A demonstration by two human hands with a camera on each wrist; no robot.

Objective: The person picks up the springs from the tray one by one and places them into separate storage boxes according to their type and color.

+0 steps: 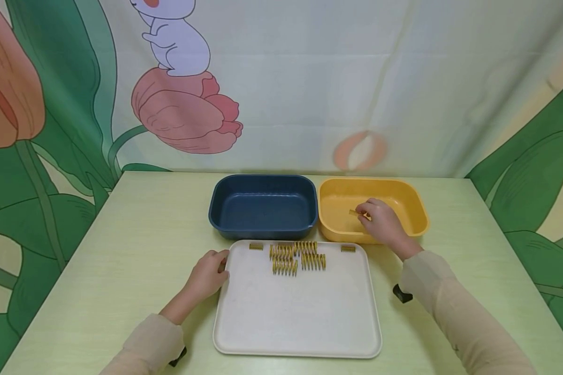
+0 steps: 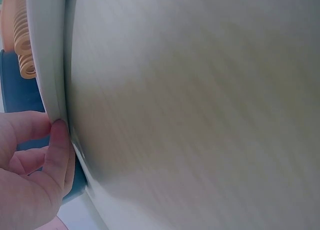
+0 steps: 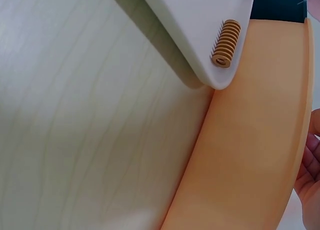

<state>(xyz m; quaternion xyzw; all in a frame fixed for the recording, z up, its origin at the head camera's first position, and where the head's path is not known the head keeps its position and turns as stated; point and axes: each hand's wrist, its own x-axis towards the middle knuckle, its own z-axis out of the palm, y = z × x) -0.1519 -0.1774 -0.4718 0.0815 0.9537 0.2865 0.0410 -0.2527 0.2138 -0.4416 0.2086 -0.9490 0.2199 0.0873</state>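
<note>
A white tray [image 1: 295, 317] lies on the table, with several yellow coil springs [image 1: 313, 261] grouped near its far edge. One smaller spring [image 1: 348, 249] lies in the tray's far right corner, and another small spring [image 1: 256, 246] near its far left corner. My left hand [image 1: 205, 276] pinches the tray's left rim between thumb and fingers, which shows closely in the left wrist view. Over the yellow bin [image 1: 419, 221], my right hand [image 1: 382, 221] holds a small coil spring [image 1: 354, 212] at its fingertips. In the right wrist view only part of that hand shows behind the bin's wall.
A dark blue bin [image 1: 262, 232] stands left of the yellow one, the two side by side behind the tray. Behind the table hangs a curtain [image 1: 291, 104] printed with flowers and a white animal. Pale green table surface [image 1: 136, 250] extends left of the tray.
</note>
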